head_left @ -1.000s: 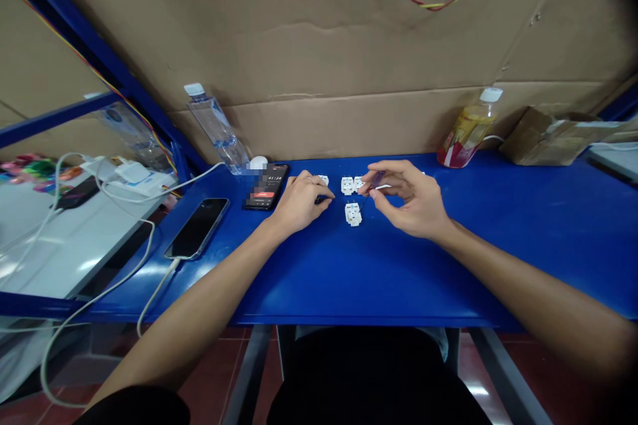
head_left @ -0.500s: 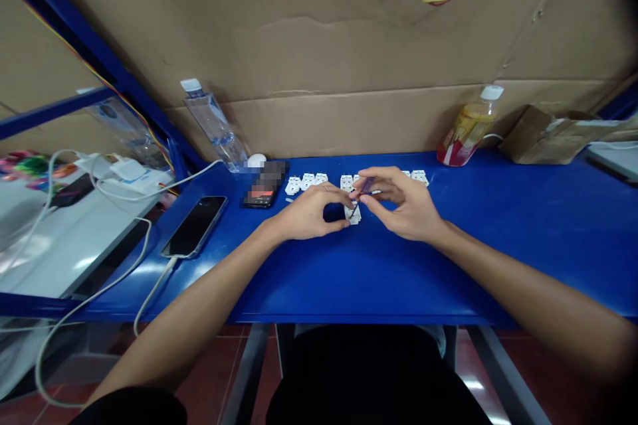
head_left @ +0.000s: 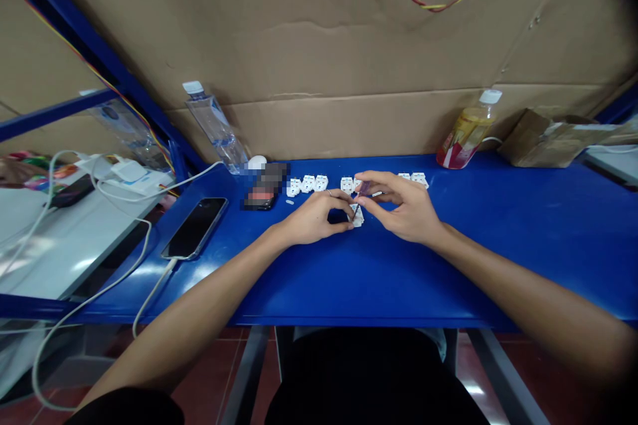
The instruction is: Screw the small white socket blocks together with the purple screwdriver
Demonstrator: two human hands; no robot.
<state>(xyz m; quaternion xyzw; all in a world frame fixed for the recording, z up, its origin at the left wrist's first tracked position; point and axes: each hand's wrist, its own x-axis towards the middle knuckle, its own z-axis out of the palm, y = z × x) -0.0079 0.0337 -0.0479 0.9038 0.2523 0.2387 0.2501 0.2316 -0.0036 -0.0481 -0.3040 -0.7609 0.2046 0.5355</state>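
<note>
Between my hands a small white plastic piece (head_left: pixel 357 215) lies on the blue table (head_left: pixel 319 279). My left hand (head_left: pixel 319 216) has its thumb and fingers closed on the left side of that piece. In my right hand (head_left: pixel 401 209) is a small screwdriver (head_left: pixel 365 188) with a purple handle, pinched between thumb and fingers. Its thin dark shaft slants down to the white piece; the tip's exact contact is too small to make out. Behind the hands stand several similar white plastic pieces (head_left: pixel 308 183) in a row, partly hidden by my right hand.
To the left lie a phone (head_left: pixel 195 228) with a white cable and a second phone (head_left: pixel 264 186). A clear water bottle (head_left: pixel 216 129) stands at the back left. At the back right are a drink bottle (head_left: pixel 466 133) and a cardboard box (head_left: pixel 541 139) against the cardboard wall (head_left: pixel 319 126).
My left hand has shifted very slightly to the right, and its fingers sit a little closer together. The right hand still holds the screwdriver over the white piece.
</note>
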